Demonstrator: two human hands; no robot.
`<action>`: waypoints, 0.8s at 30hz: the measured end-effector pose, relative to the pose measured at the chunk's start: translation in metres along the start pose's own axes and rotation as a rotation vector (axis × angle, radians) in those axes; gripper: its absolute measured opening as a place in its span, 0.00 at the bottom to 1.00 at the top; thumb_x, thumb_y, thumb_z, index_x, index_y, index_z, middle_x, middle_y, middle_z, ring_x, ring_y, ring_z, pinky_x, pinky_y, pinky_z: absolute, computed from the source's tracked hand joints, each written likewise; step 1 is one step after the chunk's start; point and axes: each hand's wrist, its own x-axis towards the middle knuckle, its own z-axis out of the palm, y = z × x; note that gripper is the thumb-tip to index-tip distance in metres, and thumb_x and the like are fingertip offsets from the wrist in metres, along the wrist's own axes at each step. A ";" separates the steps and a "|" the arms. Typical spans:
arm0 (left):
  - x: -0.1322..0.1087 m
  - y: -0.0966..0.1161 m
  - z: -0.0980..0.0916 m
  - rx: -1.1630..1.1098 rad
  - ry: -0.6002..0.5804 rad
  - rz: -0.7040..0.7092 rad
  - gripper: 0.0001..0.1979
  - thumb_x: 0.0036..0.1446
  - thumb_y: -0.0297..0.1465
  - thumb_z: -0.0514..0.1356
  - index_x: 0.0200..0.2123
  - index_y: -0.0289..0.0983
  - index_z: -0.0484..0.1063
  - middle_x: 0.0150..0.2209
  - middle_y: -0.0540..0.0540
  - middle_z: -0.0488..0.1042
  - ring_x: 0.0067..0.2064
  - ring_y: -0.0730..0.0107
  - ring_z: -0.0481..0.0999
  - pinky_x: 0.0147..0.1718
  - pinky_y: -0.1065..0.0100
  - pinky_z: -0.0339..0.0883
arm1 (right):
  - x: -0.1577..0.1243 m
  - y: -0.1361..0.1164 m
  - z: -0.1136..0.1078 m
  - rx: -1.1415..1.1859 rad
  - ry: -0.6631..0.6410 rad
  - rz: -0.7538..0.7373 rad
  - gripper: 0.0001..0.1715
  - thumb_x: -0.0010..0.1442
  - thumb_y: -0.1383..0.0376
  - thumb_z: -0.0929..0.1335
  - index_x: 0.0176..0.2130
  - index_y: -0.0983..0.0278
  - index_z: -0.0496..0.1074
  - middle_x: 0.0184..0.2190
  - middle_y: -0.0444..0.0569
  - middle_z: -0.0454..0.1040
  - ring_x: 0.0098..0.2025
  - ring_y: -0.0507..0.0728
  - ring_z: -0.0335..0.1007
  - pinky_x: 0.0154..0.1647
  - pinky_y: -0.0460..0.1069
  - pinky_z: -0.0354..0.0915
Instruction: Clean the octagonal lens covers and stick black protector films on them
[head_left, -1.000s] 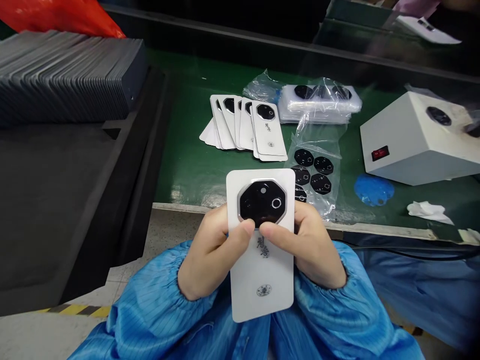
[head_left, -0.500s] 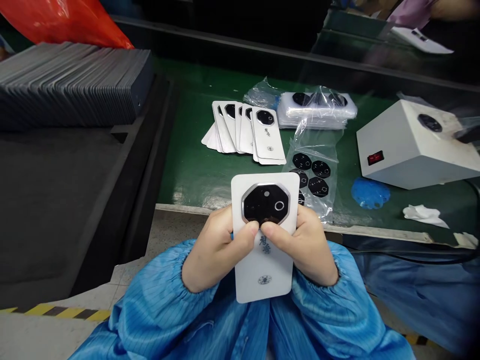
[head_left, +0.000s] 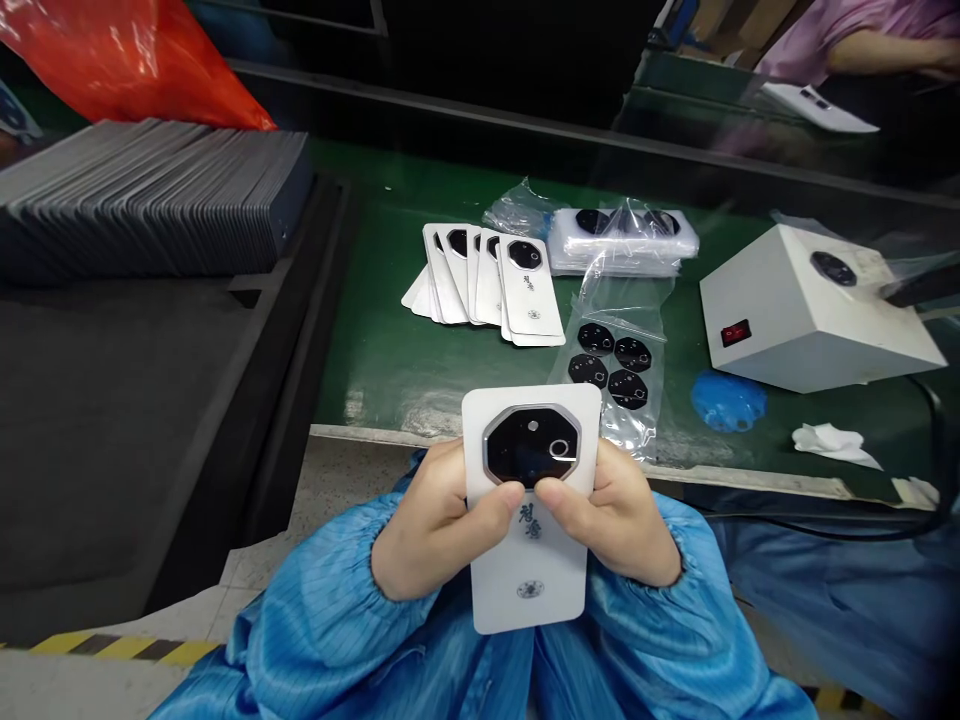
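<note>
A white phone back cover [head_left: 529, 590] is held upright between both hands, with a black octagonal lens plate [head_left: 525, 445] in a silver frame near its top. My left hand [head_left: 446, 525] grips the left edge, its thumb resting just under the lens plate. From the right edge my right hand [head_left: 619, 510] grips the same cover, thumb tip beside the other thumb. The fingers behind the cover are hidden. Beyond it, a clear plastic bag [head_left: 637, 430] with several black lens plates [head_left: 628, 388] lies on the green bench, next to a fanned pile of similar white covers [head_left: 534, 290].
A white box with a red switch [head_left: 795, 320] stands at the right, near a blue film scrap [head_left: 727, 402] and crumpled white tissue [head_left: 836, 443]. Wrapped clear trays [head_left: 622, 250] lie behind. Dark panels [head_left: 172, 200] stand in a row at left. Another person's arm [head_left: 885, 50] shows at upper right.
The view has tilted slightly, so the bench things sit lower in the picture. Both hands keep hold of the cover, thumbs still under the lens plate. More of the other person's arm shows.
</note>
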 end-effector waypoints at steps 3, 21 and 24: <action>0.001 -0.005 -0.003 -0.015 -0.042 -0.050 0.09 0.59 0.32 0.54 0.28 0.35 0.67 0.25 0.51 0.67 0.26 0.75 0.65 0.25 0.72 0.60 | 0.000 0.003 -0.001 0.032 0.006 0.012 0.05 0.60 0.63 0.65 0.36 0.62 0.68 0.29 0.44 0.71 0.30 0.51 0.66 0.27 0.44 0.63; 0.002 -0.014 0.000 -0.060 -0.022 0.155 0.14 0.62 0.35 0.49 0.31 0.38 0.72 0.26 0.47 0.67 0.29 0.69 0.66 0.29 0.66 0.59 | -0.005 0.007 -0.004 -0.146 0.027 -0.222 0.16 0.64 0.64 0.58 0.26 0.64 0.63 0.23 0.44 0.64 0.25 0.50 0.60 0.25 0.46 0.58; 0.008 -0.012 0.000 -0.042 -0.013 0.210 0.14 0.61 0.36 0.48 0.29 0.38 0.68 0.24 0.48 0.62 0.27 0.70 0.64 0.26 0.66 0.58 | -0.005 0.006 -0.005 -0.126 -0.009 -0.241 0.16 0.63 0.62 0.59 0.26 0.64 0.63 0.24 0.44 0.63 0.25 0.50 0.59 0.25 0.46 0.57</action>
